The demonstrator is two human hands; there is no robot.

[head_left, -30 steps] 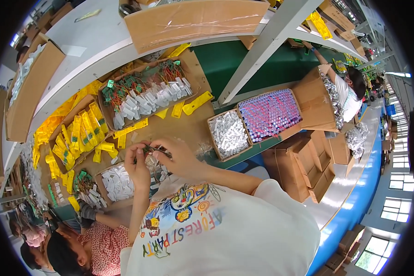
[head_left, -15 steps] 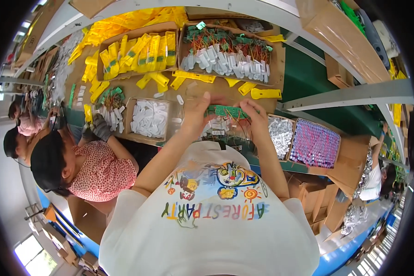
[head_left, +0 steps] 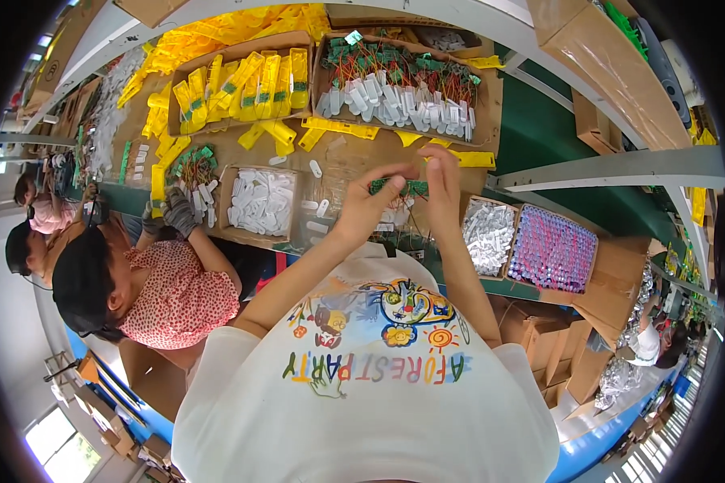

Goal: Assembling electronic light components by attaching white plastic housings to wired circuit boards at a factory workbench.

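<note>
A green circuit board strip (head_left: 415,188) with thin red and dark wires is held over the work table, right in front of me. My left hand (head_left: 374,200) is closed on its left part, thumb laid along it, hiding that end. My right hand (head_left: 441,189) is at the other end, its fingers bent and pressed together around the board's edge. Whether a smaller piece is in the right fingertips cannot be seen. Below the board, white plastic pieces (head_left: 396,216) and loose wires lie on the table.
Beyond my hands stand a box of yellow housings (head_left: 242,84) and a box of wired boards with white pieces (head_left: 399,92). White parts fill a box (head_left: 262,201) at left; small silvery parts (head_left: 488,233) and purple cylinders (head_left: 552,248) are at right. A gloved co-worker (head_left: 177,298) sits left.
My hands have come closer together, covering more of the board. My right hand has shifted left and its fingers have risen. The co-worker's gloved hands have moved slightly around a yellow housing.
</note>
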